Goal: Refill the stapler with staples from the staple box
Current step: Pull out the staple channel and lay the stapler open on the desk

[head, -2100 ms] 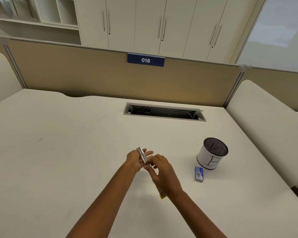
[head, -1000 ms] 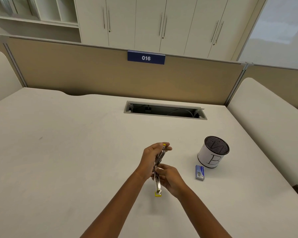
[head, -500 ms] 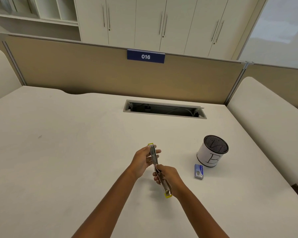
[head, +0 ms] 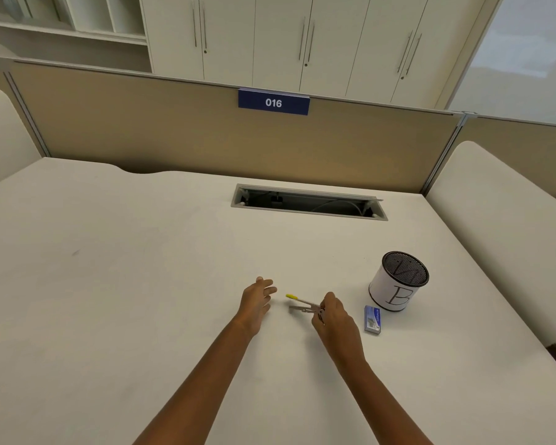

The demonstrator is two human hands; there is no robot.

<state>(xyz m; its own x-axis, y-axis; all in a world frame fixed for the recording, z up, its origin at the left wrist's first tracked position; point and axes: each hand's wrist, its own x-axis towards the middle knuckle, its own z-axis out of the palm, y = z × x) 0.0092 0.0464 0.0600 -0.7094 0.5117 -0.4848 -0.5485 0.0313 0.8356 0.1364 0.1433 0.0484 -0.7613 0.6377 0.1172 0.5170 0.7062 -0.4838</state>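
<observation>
Yellow-tipped and of bare metal, the stapler (head: 304,306) was swung open at its hinge, its two arms splayed toward the left, low over the surface (head: 109,284). The right hand (head: 333,313) pinched it at the hinge end, probably to keep the magazine exposed for loading. The left hand (head: 257,298) hovered just beside the yellow tip, fingers loosely spread and holding nothing, apparently free to fetch staples. The staple box (head: 372,319), small and blue, lay flat just right of the right hand and close against a white mesh-topped pen cup (head: 397,282), within easy reach; whether it was open could not be told. The cup bore a large letter "B". A blue plate (head: 273,102) on the partition read "016". Print on the box was too small to read.
</observation>
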